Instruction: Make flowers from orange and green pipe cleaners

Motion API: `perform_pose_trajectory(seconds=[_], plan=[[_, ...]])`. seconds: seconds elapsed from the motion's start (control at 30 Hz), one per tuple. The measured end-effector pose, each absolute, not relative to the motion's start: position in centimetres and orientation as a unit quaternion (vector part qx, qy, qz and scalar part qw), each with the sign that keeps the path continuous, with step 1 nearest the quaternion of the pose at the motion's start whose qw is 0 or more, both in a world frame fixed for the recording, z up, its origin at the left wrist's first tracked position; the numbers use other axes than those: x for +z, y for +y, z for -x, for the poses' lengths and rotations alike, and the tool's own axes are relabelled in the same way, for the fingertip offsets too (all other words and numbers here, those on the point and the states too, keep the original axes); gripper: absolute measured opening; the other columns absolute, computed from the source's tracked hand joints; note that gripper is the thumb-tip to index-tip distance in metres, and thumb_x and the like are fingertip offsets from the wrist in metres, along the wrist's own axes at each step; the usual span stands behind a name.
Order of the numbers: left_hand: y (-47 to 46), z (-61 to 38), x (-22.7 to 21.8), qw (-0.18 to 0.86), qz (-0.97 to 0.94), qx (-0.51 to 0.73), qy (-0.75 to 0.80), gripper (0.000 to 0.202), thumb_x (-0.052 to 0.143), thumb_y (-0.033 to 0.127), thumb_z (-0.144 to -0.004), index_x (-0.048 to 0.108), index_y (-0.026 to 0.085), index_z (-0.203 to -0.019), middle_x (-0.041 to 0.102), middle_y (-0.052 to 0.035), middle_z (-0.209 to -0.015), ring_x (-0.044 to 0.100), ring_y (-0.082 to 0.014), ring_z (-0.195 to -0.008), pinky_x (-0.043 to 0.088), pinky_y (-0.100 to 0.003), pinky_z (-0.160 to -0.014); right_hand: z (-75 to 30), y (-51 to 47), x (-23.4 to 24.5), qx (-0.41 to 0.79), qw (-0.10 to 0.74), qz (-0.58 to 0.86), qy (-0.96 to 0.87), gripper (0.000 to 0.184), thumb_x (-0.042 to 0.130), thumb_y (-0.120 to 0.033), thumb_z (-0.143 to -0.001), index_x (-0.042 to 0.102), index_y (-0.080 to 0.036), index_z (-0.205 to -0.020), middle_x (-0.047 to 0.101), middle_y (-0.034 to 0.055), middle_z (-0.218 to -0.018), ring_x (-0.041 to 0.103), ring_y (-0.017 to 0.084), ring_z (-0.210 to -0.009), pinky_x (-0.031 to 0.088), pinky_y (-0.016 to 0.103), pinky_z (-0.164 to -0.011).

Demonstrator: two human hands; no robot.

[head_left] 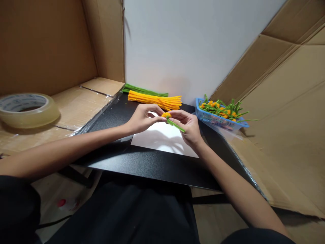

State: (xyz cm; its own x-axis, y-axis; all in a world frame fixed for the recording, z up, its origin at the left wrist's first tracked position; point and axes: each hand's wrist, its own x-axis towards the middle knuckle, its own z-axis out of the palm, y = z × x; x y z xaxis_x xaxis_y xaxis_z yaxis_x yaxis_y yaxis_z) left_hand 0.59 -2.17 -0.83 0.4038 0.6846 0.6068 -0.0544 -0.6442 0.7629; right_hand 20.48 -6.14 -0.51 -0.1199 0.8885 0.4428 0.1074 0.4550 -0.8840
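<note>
Between my two hands, above a white sheet (152, 140), is a pipe-cleaner flower (167, 115) with an orange head and a green stem. My left hand (145, 118) pinches the flower's head from the left with thumb and fingertips. From the right, my right hand (187, 127) closes thumb and fingers on the same flower, and the stem points down to the right across its thumb. Just behind the hands lies a bundle of orange pipe cleaners (152, 99), with green pipe cleaners (144, 90) beyond it.
A blue basket (218, 120) at the right holds several orange and green pipe-cleaner pieces. On cardboard at the left rests a big roll of clear tape (30, 117). The black table (142, 166) has cardboard walls at both sides and a white panel (182, 44) behind.
</note>
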Motion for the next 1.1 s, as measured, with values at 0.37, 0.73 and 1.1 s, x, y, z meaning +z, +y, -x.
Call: perform_pose_trajectory(seconds=[0.37, 0.73, 1.1], plan=[[-2.6, -0.8, -1.3, 0.255, -0.751, 0.544, 0.273, 0.037, 0.075, 0.051, -0.081, 0.076, 0.014, -0.084, 0.077, -0.0079, -0.085, 0.072, -0.0170, -0.077, 0.060, -0.027, -0.070, -19.6, -6.9, -0.6, 0.317, 0.547, 0.384, -0.673, 0.030, 0.080, -0.042, -0.079, 0.078, -0.021, -0.101, 0.080, 0.0068, -0.105, 0.076, 0.023, -0.099, 0.060, 0.042, -0.094], [-1.7, -0.5, -0.6, 0.365, -0.784, 0.440, 0.241, 0.045, 0.078, 0.055, -0.078, 0.070, 0.011, -0.086, 0.075, -0.0093, -0.082, 0.072, -0.0170, -0.075, 0.059, -0.027, -0.066, -20.3, -7.3, 0.5, 0.117, 0.502, 0.380, -0.768, 0.015, 0.072, -0.039, -0.088, 0.073, -0.024, -0.086, 0.072, 0.0049, -0.094, 0.068, 0.020, -0.089, 0.059, 0.034, -0.073], [-1.6, -0.1, -0.3, 0.359, -0.820, 0.391, 0.215, 0.046, 0.070, 0.056, -0.087, 0.076, 0.013, -0.101, 0.077, -0.0106, -0.091, 0.072, -0.0163, -0.075, 0.061, -0.026, -0.066, -20.4, -7.2, 0.8, 0.090, 0.473, 0.415, -0.772, 0.014, 0.070, -0.033, -0.087, 0.067, -0.021, -0.081, 0.068, 0.0041, -0.085, 0.063, 0.018, -0.081, 0.050, 0.030, -0.064]])
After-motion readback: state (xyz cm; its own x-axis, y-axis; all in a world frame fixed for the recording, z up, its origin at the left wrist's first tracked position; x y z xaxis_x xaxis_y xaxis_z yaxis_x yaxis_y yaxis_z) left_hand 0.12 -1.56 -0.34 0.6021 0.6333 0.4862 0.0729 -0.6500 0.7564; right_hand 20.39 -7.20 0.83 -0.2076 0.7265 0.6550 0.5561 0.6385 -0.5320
